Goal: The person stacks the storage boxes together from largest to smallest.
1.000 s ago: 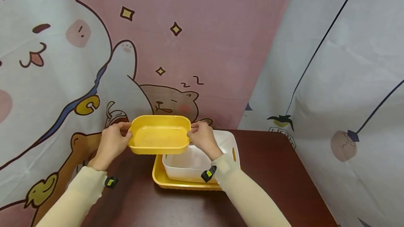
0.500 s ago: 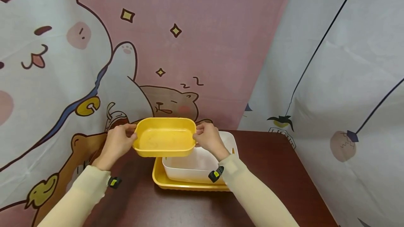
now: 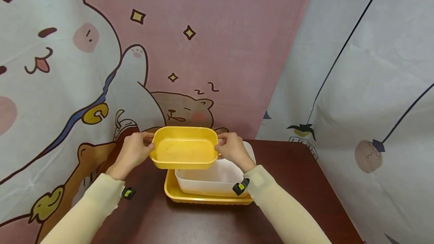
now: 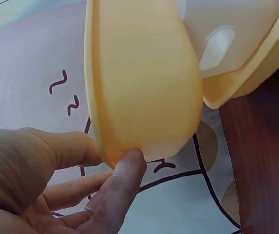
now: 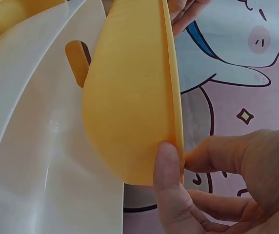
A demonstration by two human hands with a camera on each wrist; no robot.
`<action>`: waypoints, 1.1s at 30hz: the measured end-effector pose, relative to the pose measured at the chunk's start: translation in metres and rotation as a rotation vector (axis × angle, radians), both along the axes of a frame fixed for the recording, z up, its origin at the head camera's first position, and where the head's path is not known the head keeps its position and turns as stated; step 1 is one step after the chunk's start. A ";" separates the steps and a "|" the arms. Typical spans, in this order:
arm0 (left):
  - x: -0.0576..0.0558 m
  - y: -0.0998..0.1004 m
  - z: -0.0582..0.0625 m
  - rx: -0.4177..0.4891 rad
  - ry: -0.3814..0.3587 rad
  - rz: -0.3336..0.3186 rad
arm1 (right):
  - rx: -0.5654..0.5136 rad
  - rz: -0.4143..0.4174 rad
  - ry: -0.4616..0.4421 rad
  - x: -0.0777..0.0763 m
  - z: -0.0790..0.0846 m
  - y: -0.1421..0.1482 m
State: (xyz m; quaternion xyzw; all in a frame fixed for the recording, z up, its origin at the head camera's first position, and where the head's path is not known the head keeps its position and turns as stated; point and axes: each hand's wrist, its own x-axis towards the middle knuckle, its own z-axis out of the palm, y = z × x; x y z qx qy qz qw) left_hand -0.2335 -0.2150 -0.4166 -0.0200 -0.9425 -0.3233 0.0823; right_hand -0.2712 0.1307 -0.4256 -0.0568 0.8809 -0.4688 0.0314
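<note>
A shallow yellow tray (image 3: 184, 150) with rounded corners is held up in the air, its inside tilted toward the head camera. My left hand (image 3: 133, 151) pinches its left end between thumb and fingers; in the left wrist view one fingertip presses the tray's outer wall (image 4: 144, 83). At the other end, my right hand (image 3: 234, 150) pinches the rim the same way, seen closely in the right wrist view. Behind and below the tray stands a white bin (image 3: 217, 182) with oval handle slots, partly hidden. It sits inside a larger yellow tray (image 3: 203, 199) on the table.
The dark reddish-brown table (image 3: 291, 191) extends to the right and toward me. A cartoon-printed pink and white curtain (image 3: 237, 48) hangs along the back and both sides. A black band (image 3: 241, 186) is worn on the right wrist.
Both hands have carried the raised yellow tray a little to the right, so it covers more of the white bin. The bin and larger tray have stayed in place.
</note>
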 end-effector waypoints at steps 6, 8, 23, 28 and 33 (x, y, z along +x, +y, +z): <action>-0.002 0.009 0.001 0.005 0.001 -0.013 | 0.029 -0.023 -0.012 0.001 0.001 0.010; -0.003 0.012 0.000 0.008 -0.005 -0.018 | 0.026 -0.028 -0.017 0.002 0.002 0.014; -0.008 0.038 0.002 0.009 -0.025 -0.045 | 0.020 -0.052 -0.040 0.004 0.005 0.042; -0.007 0.046 0.003 0.014 -0.039 -0.049 | 0.018 -0.049 -0.042 0.004 0.005 0.051; -0.007 0.053 0.004 0.017 -0.045 -0.059 | 0.025 -0.052 -0.051 0.003 0.005 0.061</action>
